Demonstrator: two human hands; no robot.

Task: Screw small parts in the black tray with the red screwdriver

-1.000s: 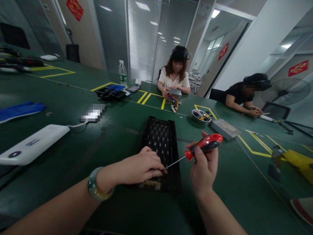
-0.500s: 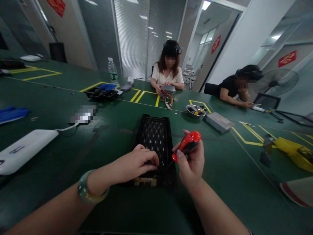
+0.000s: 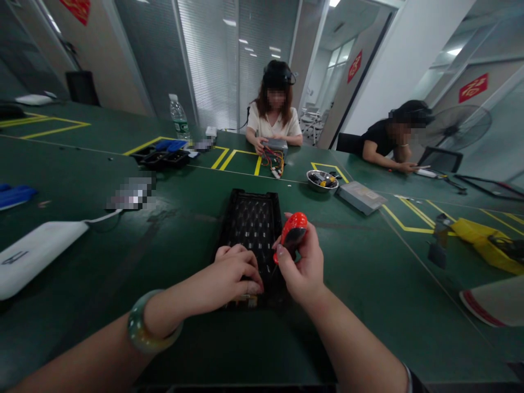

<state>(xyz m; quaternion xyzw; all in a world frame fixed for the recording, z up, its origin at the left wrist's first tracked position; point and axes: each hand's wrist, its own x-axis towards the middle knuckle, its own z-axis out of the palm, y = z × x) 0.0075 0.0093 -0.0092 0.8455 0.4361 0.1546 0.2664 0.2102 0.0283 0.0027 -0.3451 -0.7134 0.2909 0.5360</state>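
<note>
A black rectangular plastic panel with a studded, grid-like inner face lies in front of me. A small brownish board shows at its near end. My left hand rests over the panel's near half, fingers curled down and pinched together. Whatever they pinch is hidden beneath the fingertips. My right hand is closed round a red-and-black screwdriver at the panel's right edge. Its handle points up, and the thin shaft slants down toward the panel near my left fingertips; the tip is hard to make out.
Across the green table, a person handles a grey box with coloured wires. A metal bowl of parts and a flat grey box stand right of centre. Left are a white power bank and a black tray.
My right hand has brought the screwdriver left and slightly down, its handle now more upright. My left hand has shifted a little toward the panel's near end. The whole view has moved slightly.
</note>
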